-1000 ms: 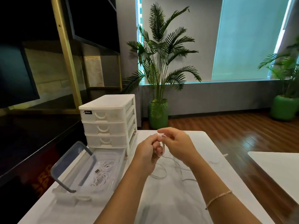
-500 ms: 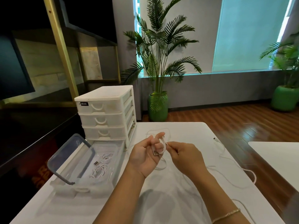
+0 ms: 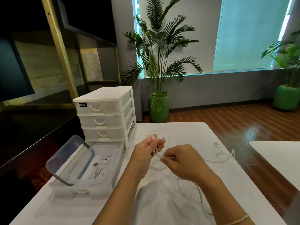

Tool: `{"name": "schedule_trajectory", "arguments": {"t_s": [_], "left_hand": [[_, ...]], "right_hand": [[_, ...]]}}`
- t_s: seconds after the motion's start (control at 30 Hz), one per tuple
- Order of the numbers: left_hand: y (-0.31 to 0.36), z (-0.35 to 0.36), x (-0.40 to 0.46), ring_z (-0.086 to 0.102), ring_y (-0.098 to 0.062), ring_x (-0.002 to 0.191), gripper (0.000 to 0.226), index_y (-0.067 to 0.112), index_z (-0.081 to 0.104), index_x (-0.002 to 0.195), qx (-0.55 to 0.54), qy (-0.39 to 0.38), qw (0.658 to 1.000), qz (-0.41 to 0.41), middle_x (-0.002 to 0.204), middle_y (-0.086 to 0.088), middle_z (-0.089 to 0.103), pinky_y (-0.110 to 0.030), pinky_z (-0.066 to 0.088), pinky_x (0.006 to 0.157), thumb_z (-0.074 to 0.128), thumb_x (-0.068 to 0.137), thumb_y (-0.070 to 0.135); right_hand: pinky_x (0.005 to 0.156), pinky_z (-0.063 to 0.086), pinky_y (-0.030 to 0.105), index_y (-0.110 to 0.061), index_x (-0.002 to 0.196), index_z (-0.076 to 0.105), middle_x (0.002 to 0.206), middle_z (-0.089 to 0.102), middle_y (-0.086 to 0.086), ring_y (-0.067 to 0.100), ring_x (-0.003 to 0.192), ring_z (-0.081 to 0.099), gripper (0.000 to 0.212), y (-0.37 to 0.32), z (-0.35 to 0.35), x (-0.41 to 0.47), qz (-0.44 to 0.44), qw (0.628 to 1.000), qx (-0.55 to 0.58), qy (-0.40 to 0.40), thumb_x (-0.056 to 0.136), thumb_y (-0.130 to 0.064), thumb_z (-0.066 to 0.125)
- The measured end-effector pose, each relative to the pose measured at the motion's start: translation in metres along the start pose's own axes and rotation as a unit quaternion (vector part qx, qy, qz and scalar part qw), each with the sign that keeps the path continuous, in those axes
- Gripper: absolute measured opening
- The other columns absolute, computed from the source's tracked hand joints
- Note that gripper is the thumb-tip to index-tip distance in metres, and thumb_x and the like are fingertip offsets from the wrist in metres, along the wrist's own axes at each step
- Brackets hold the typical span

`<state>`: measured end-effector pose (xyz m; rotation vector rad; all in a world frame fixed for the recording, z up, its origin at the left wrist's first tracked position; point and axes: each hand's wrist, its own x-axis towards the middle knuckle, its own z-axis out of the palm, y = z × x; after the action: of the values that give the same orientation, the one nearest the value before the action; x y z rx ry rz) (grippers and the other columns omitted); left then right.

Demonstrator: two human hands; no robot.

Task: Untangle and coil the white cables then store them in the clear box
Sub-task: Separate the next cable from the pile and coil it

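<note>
White cable [image 3: 215, 160] pinched by both hands, two coils [image 3: 102, 165] in clear box [image 3: 113, 174]

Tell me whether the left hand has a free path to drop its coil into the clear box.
Probably yes: the clear box sits open beside the left hand, its lid tilted up on the far side, nothing between. The cable is still pinched by the right hand.
</note>
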<state>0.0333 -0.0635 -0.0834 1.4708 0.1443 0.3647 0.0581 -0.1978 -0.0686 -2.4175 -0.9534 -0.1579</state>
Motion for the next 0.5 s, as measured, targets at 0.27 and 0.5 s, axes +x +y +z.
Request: {"name": "schedule_trajectory", "arguments": {"t_s": [0.27,0.5], "left_hand": [[0.001,0.008,-0.008,0.059,-0.01,0.091,0.03,0.013,0.067,0.108,0.121,-0.132,0.984,-0.003,0.098,0.0,0.067,-0.017,0.045,0.08,0.039,0.098,0.014],[0.008,0.006,-0.013,0.058,0.0,0.064,0.041,0.01,0.063,0.074,0.172,-0.157,0.972,0.035,0.062,0.01,0.066,-0.011,0.048,0.065,0.028,0.09,-0.002]], "right_hand": [[0.074,0.054,0.028,-0.019,0.087,0.071,0.077,0.07,-0.007,0.008,0.071,0.063,0.013,0.01,-0.009,0.0,-0.004,0.99,0.122,0.067,0.089,-0.023,0.058],[0.059,0.041,0.019,-0.016,0.088,0.071,0.066,0.062,-0.006,0.007,0.058,0.05,0.012,0.018,-0.006,0.002,0.017,0.982,0.105,0.158,0.086,-0.025,0.064]]}}
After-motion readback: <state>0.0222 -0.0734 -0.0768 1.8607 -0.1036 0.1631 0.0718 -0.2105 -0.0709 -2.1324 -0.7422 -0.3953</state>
